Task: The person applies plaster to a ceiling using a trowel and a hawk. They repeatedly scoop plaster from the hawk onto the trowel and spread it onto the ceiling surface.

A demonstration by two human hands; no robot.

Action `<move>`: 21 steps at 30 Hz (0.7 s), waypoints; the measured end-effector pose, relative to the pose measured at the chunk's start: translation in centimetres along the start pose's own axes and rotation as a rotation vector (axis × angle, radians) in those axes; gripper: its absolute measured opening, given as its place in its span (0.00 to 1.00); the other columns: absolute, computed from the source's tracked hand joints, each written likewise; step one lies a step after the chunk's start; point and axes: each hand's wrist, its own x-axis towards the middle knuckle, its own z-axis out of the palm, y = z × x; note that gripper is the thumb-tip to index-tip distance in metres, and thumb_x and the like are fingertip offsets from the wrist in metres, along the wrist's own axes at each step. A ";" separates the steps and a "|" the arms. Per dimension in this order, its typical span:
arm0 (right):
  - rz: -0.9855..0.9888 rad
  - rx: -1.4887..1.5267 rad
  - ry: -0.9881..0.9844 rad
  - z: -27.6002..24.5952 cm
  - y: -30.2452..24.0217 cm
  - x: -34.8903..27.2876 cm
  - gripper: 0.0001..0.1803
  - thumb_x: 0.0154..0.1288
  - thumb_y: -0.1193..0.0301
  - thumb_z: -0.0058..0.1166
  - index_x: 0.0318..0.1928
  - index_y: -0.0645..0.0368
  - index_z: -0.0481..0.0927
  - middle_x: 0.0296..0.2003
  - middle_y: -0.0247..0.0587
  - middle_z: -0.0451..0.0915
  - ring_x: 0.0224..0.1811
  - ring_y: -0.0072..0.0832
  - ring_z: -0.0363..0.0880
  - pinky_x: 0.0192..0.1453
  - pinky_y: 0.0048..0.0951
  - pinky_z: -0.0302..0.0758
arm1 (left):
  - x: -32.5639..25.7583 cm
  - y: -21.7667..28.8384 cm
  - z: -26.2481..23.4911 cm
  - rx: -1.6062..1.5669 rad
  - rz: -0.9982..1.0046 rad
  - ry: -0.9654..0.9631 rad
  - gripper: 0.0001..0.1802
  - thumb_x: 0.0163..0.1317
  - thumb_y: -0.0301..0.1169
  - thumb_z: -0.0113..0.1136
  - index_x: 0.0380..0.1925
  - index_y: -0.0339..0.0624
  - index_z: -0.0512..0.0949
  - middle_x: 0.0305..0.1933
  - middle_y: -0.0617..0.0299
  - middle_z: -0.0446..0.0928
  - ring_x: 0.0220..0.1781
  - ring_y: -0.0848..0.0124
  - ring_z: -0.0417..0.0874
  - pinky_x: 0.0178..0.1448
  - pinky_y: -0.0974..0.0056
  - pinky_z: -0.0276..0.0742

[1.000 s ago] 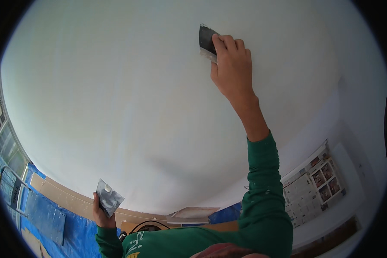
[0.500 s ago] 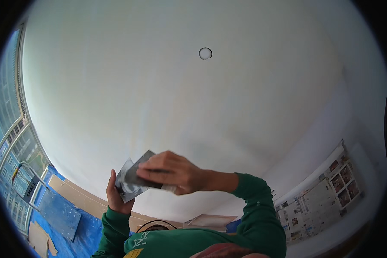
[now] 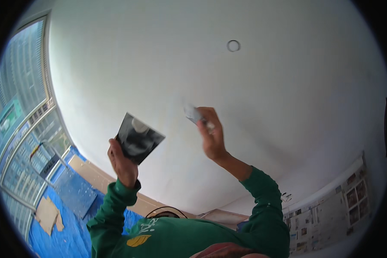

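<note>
I look up at a white ceiling [image 3: 245, 86]. My left hand [image 3: 122, 161] holds up a dark square metal plate [image 3: 138, 137] with a lump of white filler on it. My right hand [image 3: 211, 135] is raised higher and grips a putty knife [image 3: 193, 114], whose blade, smeared white, lies against or very near the ceiling. Both arms wear green sleeves. A small round ring mark [image 3: 233, 45] sits on the ceiling above and right of the knife.
A large window [image 3: 17, 107] fills the left side. Blue sheeting [image 3: 73, 223] with cardboard pieces covers the floor below it. Newspaper sheets [image 3: 331, 215] are taped along the wall at the lower right.
My right hand came down from the ceiling to the plate in my left hand, then rose again with the knife. The left hand lifted the plate higher.
</note>
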 end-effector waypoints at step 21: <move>0.770 0.994 -0.036 -4.7 -7.3 9.6 0.14 0.74 0.69 0.53 0.55 0.62 0.77 0.50 0.42 0.83 0.52 0.33 0.84 0.61 0.38 0.79 | 4.4 -2.2 -9.2 1.342 1.229 -0.990 0.31 0.59 0.45 0.68 0.60 0.42 0.81 0.46 0.62 0.77 0.48 0.64 0.80 0.51 0.60 0.84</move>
